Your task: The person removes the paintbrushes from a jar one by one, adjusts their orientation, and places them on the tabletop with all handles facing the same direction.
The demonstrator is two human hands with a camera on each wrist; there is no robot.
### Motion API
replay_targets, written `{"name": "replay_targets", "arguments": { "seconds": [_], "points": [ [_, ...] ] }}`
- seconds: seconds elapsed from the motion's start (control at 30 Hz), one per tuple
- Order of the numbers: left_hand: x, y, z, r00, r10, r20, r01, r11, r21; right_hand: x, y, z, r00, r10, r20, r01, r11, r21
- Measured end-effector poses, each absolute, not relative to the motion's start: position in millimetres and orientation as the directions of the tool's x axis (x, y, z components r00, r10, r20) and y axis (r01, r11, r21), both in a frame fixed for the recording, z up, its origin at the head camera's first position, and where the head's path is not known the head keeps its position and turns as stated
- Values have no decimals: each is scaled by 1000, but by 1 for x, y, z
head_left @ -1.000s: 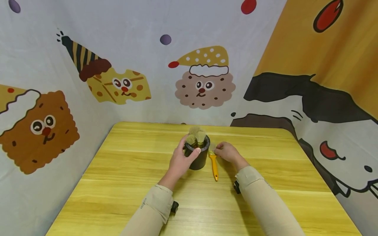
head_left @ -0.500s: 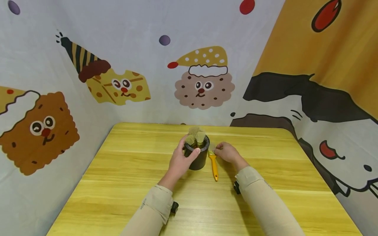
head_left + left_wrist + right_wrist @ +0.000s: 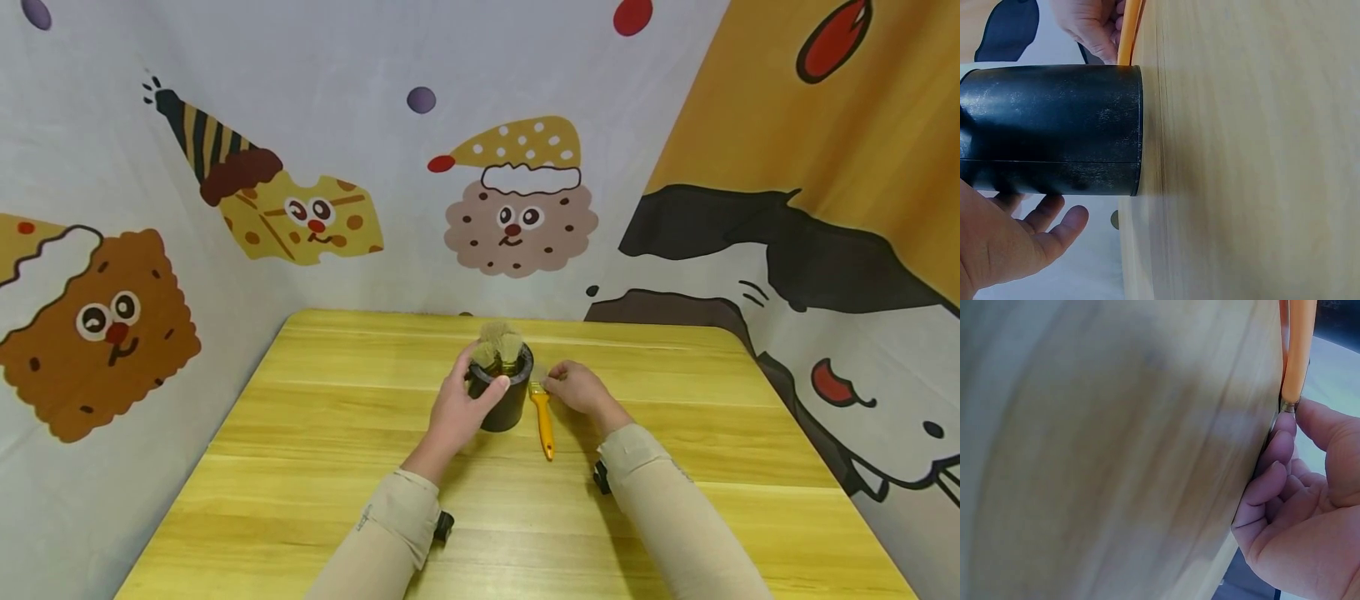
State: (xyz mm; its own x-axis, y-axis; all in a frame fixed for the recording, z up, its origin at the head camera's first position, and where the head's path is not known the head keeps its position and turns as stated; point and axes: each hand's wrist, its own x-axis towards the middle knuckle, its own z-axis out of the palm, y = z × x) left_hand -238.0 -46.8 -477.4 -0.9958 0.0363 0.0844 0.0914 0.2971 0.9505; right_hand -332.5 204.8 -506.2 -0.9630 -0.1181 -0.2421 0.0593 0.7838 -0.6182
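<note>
A black cylindrical cup (image 3: 506,408) stands upright on the table, with several bristle brushes (image 3: 497,346) poking bristle-end up from its mouth. My left hand (image 3: 459,407) grips the cup from its left side, thumb across the near rim; in the left wrist view its fingers lie along the dark wall (image 3: 1054,125). Just right of the cup lies a paintbrush (image 3: 545,427) with an orange handle pointing towards me. My right hand (image 3: 581,387) pinches it near the metal band and bristles. The right wrist view has thumb and fingertips meeting at the base of the handle (image 3: 1301,350).
The wood-grain table (image 3: 337,467) extends around both hands, its far edge against a white cloth backdrop (image 3: 337,50) printed with cartoon figures. Dark straps or devices sit at both wrists, below the beige sleeves (image 3: 401,508).
</note>
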Motion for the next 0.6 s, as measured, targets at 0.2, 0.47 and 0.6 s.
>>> {"name": "replay_targets", "arguments": {
  "seconds": [0.2, 0.47, 0.6],
  "points": [
    [-239, -47, -478, -996, 36, 84, 91, 299, 950, -331, 207, -507, -968, -133, -212, 31, 778, -628],
    [-239, -47, -478, -997, 34, 76, 82, 312, 947, -331, 207, -508, -966, -143, -214, 28, 769, -639],
    [-239, -47, -478, -997, 34, 75, 82, 316, 945, -330, 207, -508, -967, -138, -212, 29, 773, -634]
  ]
}}
